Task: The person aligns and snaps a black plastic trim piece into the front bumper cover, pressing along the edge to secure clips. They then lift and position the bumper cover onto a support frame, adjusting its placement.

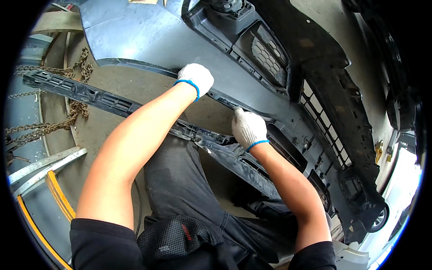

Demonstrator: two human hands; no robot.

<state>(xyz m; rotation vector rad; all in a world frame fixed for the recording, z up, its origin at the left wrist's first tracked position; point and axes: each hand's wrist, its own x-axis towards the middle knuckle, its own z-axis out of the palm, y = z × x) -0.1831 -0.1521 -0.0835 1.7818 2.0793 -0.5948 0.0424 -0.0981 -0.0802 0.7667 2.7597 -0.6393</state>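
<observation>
A white car (391, 220), only partly in view, stands well off beyond the right hand's right side. The bumper (135, 36), a broad blue-grey shell with black parts, spreads ahead of both hands, from the far left of the left hand to the far right of the right one, and its near edge runs right by the gloves. A long black strip (103, 98) with slots and ribs lies on the near side of the hands, slanting from well left of the left hand, under the left forearm, to just beside the right hand. Dark trousers (173, 173) show behind the hands, nearer the body, below the strip. To the left of the left hand, well apart from it, are a yellow bar (58, 194) and, farther forward, a bundle of rusty chains (80, 108). A black honeycomb grille (267, 51) is set in the bumper, ahead of the right hand. The left hand (197, 77), in a white knit glove, is curled in a fist at the bumper's near edge; its fingertips are hidden, so what it grips I cannot tell. The right hand (250, 128), gloved alike, is bent narrow, its tip at the same edge; whether it is holding that edge I cannot tell. Each glove ends in a thin blue cuff (258, 144) at the wrist.
</observation>
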